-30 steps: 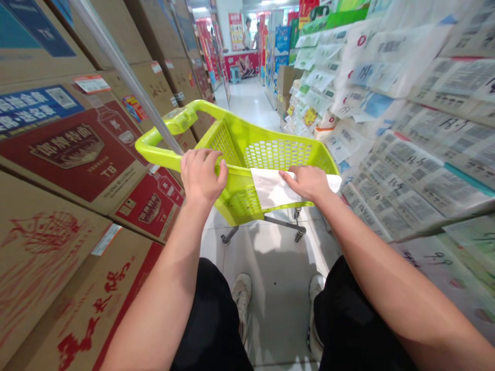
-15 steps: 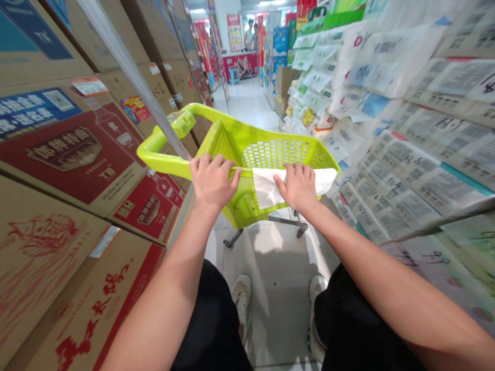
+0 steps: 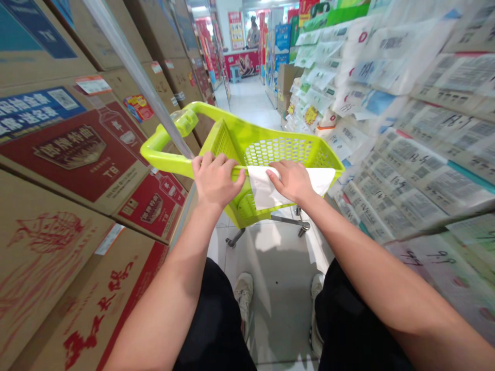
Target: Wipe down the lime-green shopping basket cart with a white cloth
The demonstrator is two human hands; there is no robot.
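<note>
A lime-green plastic shopping cart stands sideways in front of me, its handle end to the left. My left hand is curled over the near rim, fingers on top and thumb pointing right. A white cloth is draped over the same rim, further right. My right hand presses on this cloth, its fingers bent over the rim and its thumb on the cloth. The fingertips of both hands are partly hidden behind the rim. A grey metal pole slants down to the cart just left of my left hand.
Stacked cardboard cartons line the left side. Shelves of packaged paper goods run along the right. A tiled floor aisle leads to a red counter with a person behind it. Cart casters stand near my shoes.
My right hand has slid left along the rim, and the cloth's left part has shifted slightly left with it. My left hand keeps its place on the cart. The view has shifted slightly.
</note>
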